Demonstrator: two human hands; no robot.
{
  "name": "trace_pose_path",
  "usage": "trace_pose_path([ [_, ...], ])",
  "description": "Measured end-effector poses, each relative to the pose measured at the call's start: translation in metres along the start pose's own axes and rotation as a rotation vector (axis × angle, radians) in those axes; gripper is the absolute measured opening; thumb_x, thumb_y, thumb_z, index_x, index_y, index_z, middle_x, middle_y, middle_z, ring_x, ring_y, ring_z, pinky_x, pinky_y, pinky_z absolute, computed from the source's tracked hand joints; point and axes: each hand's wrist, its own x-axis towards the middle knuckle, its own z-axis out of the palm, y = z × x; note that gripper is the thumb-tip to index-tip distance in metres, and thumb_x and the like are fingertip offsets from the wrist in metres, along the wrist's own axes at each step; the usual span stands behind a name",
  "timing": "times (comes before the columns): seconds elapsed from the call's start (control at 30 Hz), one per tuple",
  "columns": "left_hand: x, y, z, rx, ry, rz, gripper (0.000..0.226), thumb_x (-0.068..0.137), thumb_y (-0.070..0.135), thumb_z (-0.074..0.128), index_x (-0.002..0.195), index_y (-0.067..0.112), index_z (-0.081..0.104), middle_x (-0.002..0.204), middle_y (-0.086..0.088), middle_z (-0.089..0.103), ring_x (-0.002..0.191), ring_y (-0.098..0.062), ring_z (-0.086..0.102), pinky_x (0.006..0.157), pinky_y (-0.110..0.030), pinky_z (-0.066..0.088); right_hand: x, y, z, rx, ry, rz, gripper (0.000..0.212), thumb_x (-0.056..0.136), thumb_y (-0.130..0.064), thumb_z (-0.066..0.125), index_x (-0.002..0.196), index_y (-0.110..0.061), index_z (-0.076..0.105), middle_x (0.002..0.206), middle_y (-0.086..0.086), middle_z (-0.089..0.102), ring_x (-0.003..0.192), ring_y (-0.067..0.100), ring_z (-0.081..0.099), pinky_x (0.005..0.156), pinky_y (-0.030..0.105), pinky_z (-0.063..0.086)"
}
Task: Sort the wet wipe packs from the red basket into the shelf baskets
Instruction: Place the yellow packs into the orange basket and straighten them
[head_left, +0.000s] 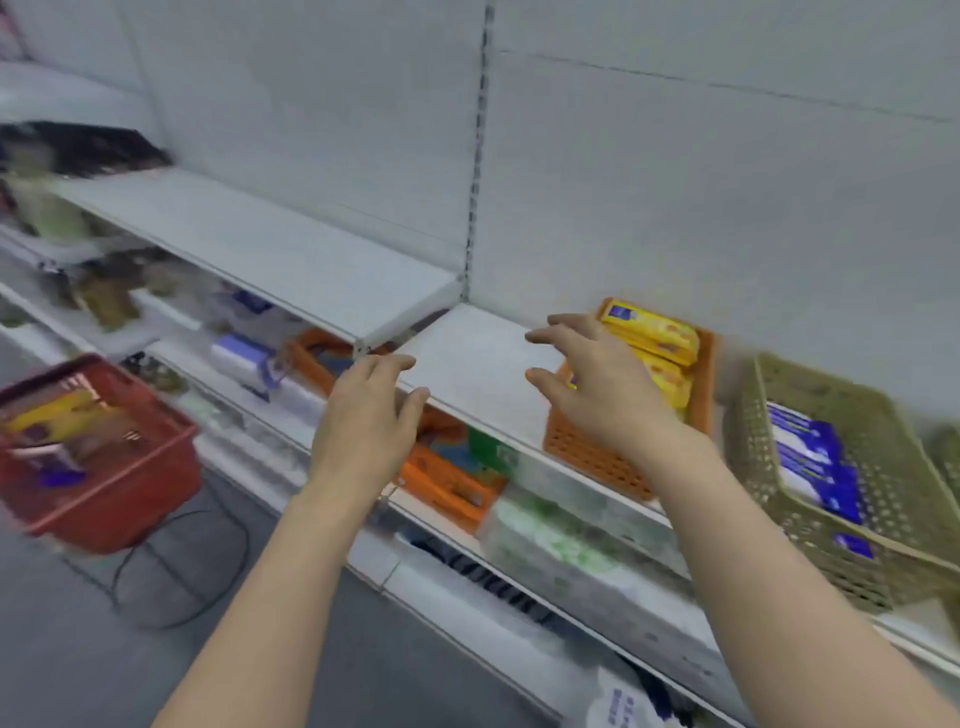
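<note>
The red basket stands at the left on the floor side, with yellow and purple wet wipe packs inside. On the white shelf an orange basket holds yellow packs. To its right a beige basket holds blue and white packs. My right hand hovers over the orange basket's left end, fingers spread, holding nothing. My left hand floats in front of the shelf edge, fingers loosely bent and empty.
Lower shelves carry another orange basket, green and white packs and boxed goods. A black cable loops on the grey floor under the red basket. The view is blurred by motion.
</note>
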Motion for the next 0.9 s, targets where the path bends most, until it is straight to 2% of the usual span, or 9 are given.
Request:
trace_pose_path([
  [0.17,-0.03,-0.128,-0.054,0.066,-0.001,-0.231,0.036,0.094,0.031,0.057,0.128,0.019,0.056,0.127,-0.002,0.057,0.113,-0.021,0.055,0.089,-0.034,0.04,0.035,-0.118,0.122,0.105,-0.194,-0.15,0.041,0.093,-0.032,0.061,0.133,-0.022,0.058,0.145,0.004,0.046,0.132,0.021,0.044,0.105,0.037,0.042],
  [0.4,-0.022,-0.294,-0.093,0.089,0.067,-0.499,0.036,0.089,0.026,0.065,0.123,0.016,0.06,0.121,-0.005,0.061,0.115,-0.025,0.055,0.096,-0.036,0.041,0.122,-0.225,0.27,0.141,-0.382,-0.324,0.041,0.094,-0.029,0.061,0.133,-0.018,0.059,0.143,0.005,0.049,0.132,0.023,0.042,0.103,0.032,0.035],
  [0.5,0.001,-0.371,-0.109,0.123,0.063,-0.625,0.036,0.088,0.026,0.066,0.122,0.015,0.061,0.119,-0.007,0.062,0.114,-0.027,0.057,0.097,-0.036,0.042,0.178,-0.272,0.34,0.189,-0.461,-0.385,0.039,0.091,-0.025,0.065,0.127,-0.013,0.063,0.133,0.01,0.057,0.127,0.03,0.049,0.103,0.038,0.04],
  [0.6,0.029,-0.448,-0.132,0.161,0.027,-0.769,0.04,0.088,0.028,0.066,0.125,0.015,0.059,0.119,-0.01,0.062,0.113,-0.031,0.057,0.097,-0.037,0.042,0.234,-0.323,0.404,0.232,-0.56,-0.43,0.039,0.087,-0.027,0.067,0.124,-0.013,0.064,0.125,0.009,0.061,0.12,0.031,0.054,0.101,0.041,0.044],
  [0.73,0.055,-0.528,-0.156,0.173,-0.006,-0.902,0.042,0.09,0.031,0.063,0.129,0.017,0.055,0.124,-0.009,0.06,0.117,-0.03,0.054,0.099,-0.038,0.04,0.299,-0.387,0.469,0.197,-0.687,-0.467,0.043,0.09,-0.032,0.064,0.131,-0.02,0.059,0.133,0.004,0.057,0.125,0.026,0.05,0.101,0.041,0.045],
  [0.9,0.069,-0.619,-0.165,0.058,-0.042,-1.071,0.053,0.091,0.029,0.062,0.138,0.014,0.044,0.135,-0.009,0.055,0.126,-0.028,0.049,0.104,-0.041,0.041,0.35,-0.444,0.549,0.146,-0.851,-0.428,0.045,0.091,-0.03,0.063,0.134,-0.017,0.058,0.134,0.007,0.056,0.127,0.026,0.05,0.106,0.038,0.041],
])
